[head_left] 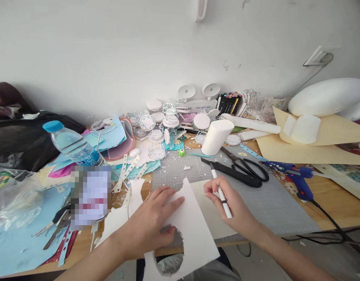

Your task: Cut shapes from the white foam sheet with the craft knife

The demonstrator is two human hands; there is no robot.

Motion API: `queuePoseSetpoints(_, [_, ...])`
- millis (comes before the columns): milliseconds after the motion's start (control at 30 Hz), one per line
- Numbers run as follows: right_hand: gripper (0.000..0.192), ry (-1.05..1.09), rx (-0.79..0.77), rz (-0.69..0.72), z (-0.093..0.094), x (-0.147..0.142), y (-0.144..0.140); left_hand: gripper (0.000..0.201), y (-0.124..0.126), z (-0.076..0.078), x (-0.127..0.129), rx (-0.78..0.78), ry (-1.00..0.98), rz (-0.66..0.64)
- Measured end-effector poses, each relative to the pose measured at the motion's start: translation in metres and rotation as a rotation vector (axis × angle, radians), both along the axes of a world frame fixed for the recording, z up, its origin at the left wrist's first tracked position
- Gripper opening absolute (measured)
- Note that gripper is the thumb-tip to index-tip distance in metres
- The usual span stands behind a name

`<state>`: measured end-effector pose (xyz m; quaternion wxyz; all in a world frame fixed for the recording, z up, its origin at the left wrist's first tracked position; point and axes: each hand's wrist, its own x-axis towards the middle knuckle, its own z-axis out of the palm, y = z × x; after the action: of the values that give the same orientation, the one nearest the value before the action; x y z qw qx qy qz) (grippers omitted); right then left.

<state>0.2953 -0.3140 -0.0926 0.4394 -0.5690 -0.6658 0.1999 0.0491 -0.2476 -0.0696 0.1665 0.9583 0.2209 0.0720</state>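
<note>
My left hand (158, 212) lies with fingers spread on a white sheet (197, 230) that has a torn-looking top edge and a round cut-out. The thumb is at the rim of that hole, and the sheet's lower part hangs over the table edge. My right hand (229, 203) is closed around a white marker (223, 201) with a black band, its dark tip pointing up and away from the sheet. Under the white sheet shows a cream sheet (202, 195). Both rest on a grey cutting mat (264, 207).
Behind my hands stand a white cylinder (216, 137), scissors (253, 166), a black utility knife (235, 173) and a blue glue gun (294, 175). At left are a water bottle (77, 146) and a blurred-out phone (92, 197). White discs (202, 121) and boxed markers (231, 103) crowd the wall.
</note>
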Motion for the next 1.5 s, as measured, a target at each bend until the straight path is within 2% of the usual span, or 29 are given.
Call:
queuePoseSetpoints(67, [0.018,-0.031,0.053,-0.052,-0.001,0.006,0.002,0.07,0.001,-0.003,-0.002,-0.006,0.012,0.008])
queuePoseSetpoints(167, [0.018,-0.204,0.242,-0.151,-0.008,0.022,0.011,0.069,0.001,-0.007,-0.004,-0.027,0.05,0.008])
queuePoseSetpoints(200, [0.02,-0.289,0.312,-0.152,-0.011,0.027,0.014,0.069,0.001,-0.008,-0.005,-0.034,0.064,0.009])
queuePoseSetpoints(267, [0.024,-0.394,0.343,-0.095,-0.017,0.035,0.018,0.068,0.001,-0.009,-0.007,-0.046,0.093,0.015])
queuePoseSetpoints(400, [0.017,-0.411,0.086,0.148,-0.028,0.034,0.013,0.067,0.001,-0.01,-0.01,-0.067,0.153,0.022])
queuePoseSetpoints(467, [0.022,-0.438,-0.046,0.259,-0.033,0.03,0.006,0.067,0.001,-0.01,-0.011,-0.074,0.164,0.014])
queuePoseSetpoints(600, [0.033,-0.511,-0.181,0.344,-0.036,0.025,-0.004,0.068,0.003,-0.01,-0.012,-0.09,0.163,-0.007])
queuePoseSetpoints(900, [0.031,-0.518,-0.185,0.37,-0.03,0.024,-0.005,0.074,0.009,-0.013,-0.007,-0.11,0.135,-0.009])
queuePoseSetpoints(1067, [0.032,-0.507,-0.168,0.366,-0.031,0.024,-0.003,0.076,0.002,-0.013,0.0,-0.016,0.137,-0.003])
queuePoseSetpoints(1233, [0.034,-0.494,-0.132,0.366,-0.034,0.025,-0.003,0.09,-0.023,-0.027,0.011,0.11,0.062,0.036])
queuePoseSetpoints(1367, [0.033,-0.511,-0.14,0.365,-0.035,0.026,-0.003,0.123,-0.036,-0.041,0.027,0.105,0.097,0.107])
queuePoseSetpoints(1500, [0.032,-0.512,-0.146,0.371,-0.035,0.026,-0.003,0.125,-0.032,-0.044,0.032,0.056,0.178,0.083])
